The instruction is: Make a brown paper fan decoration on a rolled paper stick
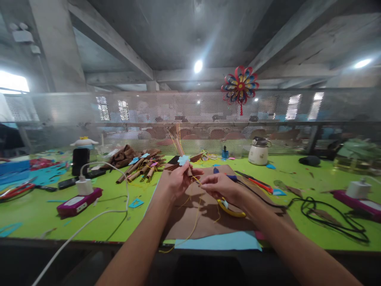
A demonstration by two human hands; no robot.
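Note:
A brown paper bundle [177, 143] with a fanned top and a blue paper flower [183, 160] on it stands tilted in my left hand [177, 180], whose fingers are wrapped round its lower end. My right hand [220, 186] pinches a thin yellow string [195, 179] just right of the bundle. The string's loose strands hang over the brown paper sheet [190, 222] beneath my hands. Yellow-handled pliers [233, 211] lie under my right wrist, partly hidden by it.
Several brown rolls [143, 169] lie back left. Purple power strips [79, 204] sit on both sides, with a white cable at left. A black cable [324, 218], orange-handled tool [262, 183] and white jug [258, 153] are at right. A perforated screen [143, 115] stands behind the green table [119, 230].

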